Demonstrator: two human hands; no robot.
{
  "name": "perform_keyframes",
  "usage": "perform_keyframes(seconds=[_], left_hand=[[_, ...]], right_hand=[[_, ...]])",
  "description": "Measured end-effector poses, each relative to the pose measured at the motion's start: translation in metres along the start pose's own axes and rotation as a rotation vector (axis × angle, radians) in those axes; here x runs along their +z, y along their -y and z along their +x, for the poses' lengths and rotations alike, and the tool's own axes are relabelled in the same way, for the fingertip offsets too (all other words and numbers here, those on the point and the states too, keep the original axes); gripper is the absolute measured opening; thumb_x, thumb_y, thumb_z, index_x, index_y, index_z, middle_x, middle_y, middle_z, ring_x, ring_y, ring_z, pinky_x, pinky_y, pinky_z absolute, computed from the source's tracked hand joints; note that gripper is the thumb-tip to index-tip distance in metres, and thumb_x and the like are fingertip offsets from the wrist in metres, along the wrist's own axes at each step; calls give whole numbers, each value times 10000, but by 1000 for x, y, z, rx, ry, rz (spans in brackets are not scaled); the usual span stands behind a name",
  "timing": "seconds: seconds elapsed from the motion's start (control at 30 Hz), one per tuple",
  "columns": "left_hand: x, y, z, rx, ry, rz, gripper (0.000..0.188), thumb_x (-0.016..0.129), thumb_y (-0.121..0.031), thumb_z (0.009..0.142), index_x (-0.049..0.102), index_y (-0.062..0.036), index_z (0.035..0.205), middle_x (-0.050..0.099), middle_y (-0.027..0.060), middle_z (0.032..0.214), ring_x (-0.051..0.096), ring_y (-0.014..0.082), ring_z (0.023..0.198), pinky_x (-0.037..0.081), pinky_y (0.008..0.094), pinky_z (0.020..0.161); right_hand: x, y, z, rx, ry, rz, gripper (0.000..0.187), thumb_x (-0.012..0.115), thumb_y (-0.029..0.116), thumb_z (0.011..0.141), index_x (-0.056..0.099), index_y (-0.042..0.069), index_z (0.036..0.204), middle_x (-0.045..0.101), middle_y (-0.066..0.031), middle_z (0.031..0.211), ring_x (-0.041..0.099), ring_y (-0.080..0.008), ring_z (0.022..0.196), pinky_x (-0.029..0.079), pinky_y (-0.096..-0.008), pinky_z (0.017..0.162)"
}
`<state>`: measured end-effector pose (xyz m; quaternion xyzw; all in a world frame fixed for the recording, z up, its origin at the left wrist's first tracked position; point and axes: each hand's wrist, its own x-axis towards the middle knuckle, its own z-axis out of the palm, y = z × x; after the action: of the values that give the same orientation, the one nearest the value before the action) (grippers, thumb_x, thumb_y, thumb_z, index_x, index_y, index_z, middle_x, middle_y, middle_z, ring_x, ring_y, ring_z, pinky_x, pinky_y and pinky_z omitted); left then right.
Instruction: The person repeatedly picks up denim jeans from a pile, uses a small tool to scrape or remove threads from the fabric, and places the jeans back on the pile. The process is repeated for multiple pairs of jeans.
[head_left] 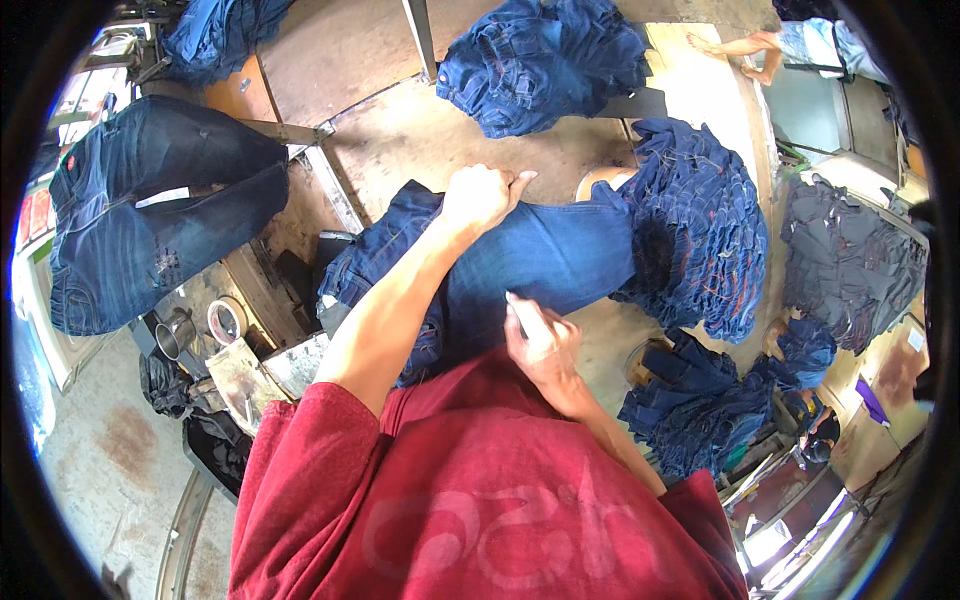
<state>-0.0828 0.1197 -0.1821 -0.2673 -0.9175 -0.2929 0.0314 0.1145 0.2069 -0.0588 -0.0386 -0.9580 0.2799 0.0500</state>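
Note:
A pair of blue jeans (545,255) lies across in front of me, one leg stretched out to the right. At its far edge my left hand (486,200) is closed, fingers curled at the denim and thumb pointing right. Nearer to me, my right hand (543,345) is closed above the near side of the same leg, its fingertips close to the cloth. Whatever may be between those fingertips is too small to make out. The bunched upper part of the jeans (365,255) sits to the left, partly behind my left forearm.
Dark jeans (180,215) are spread at the left. Denim piles stand at the far side (540,65) and right (695,230), with more jeans (695,405) nearer. Beyond lies a dark grey pile (850,260). A tape roll (227,321) and metal cup (176,334) sit left. Another person's legs (750,48) show far right.

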Motion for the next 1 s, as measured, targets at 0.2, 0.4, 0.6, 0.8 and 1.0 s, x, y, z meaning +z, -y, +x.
perform_keyframes(seconds=[0.2,0.4,0.6,0.8,1.0], left_hand=[[3,2,1,3,40,23,556,710,-499,1018,740,-108,624,669,179,566,702,345,517,568,442,514],[-1,1,3,-27,53,-34,550,712,-495,1018,742,-114,622,672,165,573,700,349,523,570,444,520],[0,0,2,-22,45,-5,560,712,-501,1017,744,-101,625,675,168,580,702,350,528,577,447,531],[4,1,0,-21,41,31,612,705,-507,1020,718,-76,586,673,180,570,707,352,530,578,453,536],[3,0,0,-42,33,0,622,687,-523,1026,722,-79,592,680,180,575,711,356,535,580,454,542]], right_hand=[[16,-7,12,-28,45,-56,122,784,86,911,770,132,1023,722,-31,720,689,-209,568,547,-367,516],[-2,-1,-3,25,81,-52,132,785,75,904,768,126,1024,726,-42,727,712,-215,590,545,-378,517],[12,-10,6,0,65,-24,163,769,92,917,759,146,1071,690,-36,675,681,-233,557,547,-386,501],[3,-4,-1,46,94,-63,100,774,83,916,758,132,1001,705,-50,691,694,-234,571,552,-388,522],[5,-10,10,-36,27,-23,88,769,122,936,711,153,995,664,-42,632,668,-232,529,528,-381,471]])
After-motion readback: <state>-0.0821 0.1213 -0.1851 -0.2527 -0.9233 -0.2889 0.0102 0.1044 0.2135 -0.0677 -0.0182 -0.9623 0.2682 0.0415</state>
